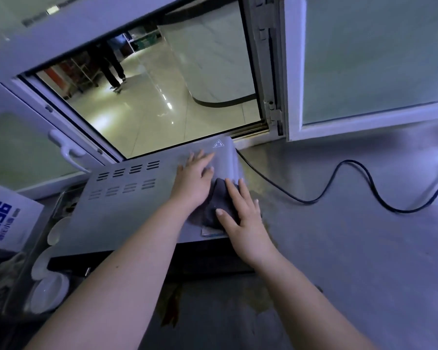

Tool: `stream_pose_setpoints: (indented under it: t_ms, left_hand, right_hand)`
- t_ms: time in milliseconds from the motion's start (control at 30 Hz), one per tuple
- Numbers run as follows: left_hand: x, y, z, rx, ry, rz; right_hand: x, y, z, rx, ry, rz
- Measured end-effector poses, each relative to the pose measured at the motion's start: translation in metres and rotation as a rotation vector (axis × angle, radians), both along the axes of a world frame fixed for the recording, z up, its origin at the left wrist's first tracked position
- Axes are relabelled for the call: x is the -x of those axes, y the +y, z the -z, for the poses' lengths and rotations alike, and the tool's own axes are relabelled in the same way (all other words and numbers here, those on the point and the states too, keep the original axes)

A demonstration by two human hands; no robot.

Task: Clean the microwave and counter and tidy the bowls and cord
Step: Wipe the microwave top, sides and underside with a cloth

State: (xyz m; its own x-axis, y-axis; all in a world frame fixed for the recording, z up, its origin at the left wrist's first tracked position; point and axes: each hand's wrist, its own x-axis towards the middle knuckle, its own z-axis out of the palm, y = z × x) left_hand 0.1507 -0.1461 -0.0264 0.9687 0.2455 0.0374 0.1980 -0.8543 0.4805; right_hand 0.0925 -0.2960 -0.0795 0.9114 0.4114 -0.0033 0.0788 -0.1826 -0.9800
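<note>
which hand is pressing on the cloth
The right hand, fingers spread flat on the dark cloth. The left hand lies further back, its fingers on the bare microwave top.

- Hands, two: left hand (192, 181) and right hand (242, 223).
- Microwave (127, 213), one, beneath both hands.
- Cloth (213, 205), one, dark, between the hands.
- Cord (306, 201), one, black, right of the hands.
- Bowls (48, 291), three visible, white, left of the hands.
- Box (8, 218), one, far left.
</note>
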Motion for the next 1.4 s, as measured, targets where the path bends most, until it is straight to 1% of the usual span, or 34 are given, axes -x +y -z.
stream_pose_setpoints:
  t_ms: [67,133,200,233,300,433,533,633,733,800,900,1000,1067,1133,1200,1300,1400]
  left_hand:
    - [-0.008,0.000,0.001,-0.027,0.027,0.003]
    - [-0.014,-0.002,0.001,-0.078,0.046,-0.021]
    - [-0.015,-0.008,0.003,-0.108,0.053,-0.045]
    - [-0.015,-0.012,0.004,-0.118,0.056,-0.051]
    - [-0.013,-0.019,0.008,-0.179,0.081,-0.048]
    - [-0.011,-0.024,0.012,-0.374,0.176,-0.025]
    - [-0.012,-0.025,0.012,-0.418,0.186,0.014]
    - [-0.012,-0.026,0.012,-0.398,0.170,0.045]
    - [-0.012,-0.025,0.010,-0.383,0.172,0.050]
    - [-0.011,-0.026,0.010,-0.367,0.173,0.058]
    - [-0.011,-0.029,0.007,-0.308,0.159,0.055]
    - [-0.003,-0.034,0.002,-0.329,0.153,0.043]
    - [0.008,-0.042,0.000,-0.277,0.207,0.001]
    - [0.019,-0.048,0.004,-0.272,0.245,-0.018]
    - [0.026,-0.052,0.011,-0.314,0.221,-0.013]
    - [0.025,-0.054,0.013,-0.291,0.188,-0.030]
    - [0.026,-0.053,0.013,-0.270,0.171,-0.021]
  right_hand:
    - [0.008,-0.009,0.004,-0.050,-0.027,-0.026]
    - [0.010,-0.018,0.007,-0.222,0.019,-0.021]
    - [0.002,-0.023,0.013,-0.362,0.141,-0.007]
    - [-0.005,-0.022,0.018,-0.389,0.222,0.006]
    - [-0.026,-0.013,0.028,-0.384,0.333,0.018]
    - [-0.076,0.012,0.052,-0.369,0.284,0.050]
    - [-0.112,0.026,0.060,-0.377,0.304,0.076]
    - [-0.131,0.029,0.069,-0.360,0.339,0.093]
    - [-0.123,0.027,0.080,-0.318,0.251,0.066]
    - [-0.099,0.018,0.088,-0.308,0.208,0.033]
    - [-0.045,-0.006,0.094,-0.298,0.219,-0.019]
    - [0.007,-0.024,0.099,-0.293,0.172,-0.057]
    - [0.020,-0.026,0.102,-0.286,0.177,-0.057]
    - [0.010,-0.023,0.098,-0.273,0.180,-0.047]
    - [-0.017,-0.015,0.090,-0.260,0.157,-0.021]
    - [-0.066,0.005,0.077,-0.256,0.113,0.019]
    - [-0.106,0.022,0.078,-0.271,0.129,0.067]
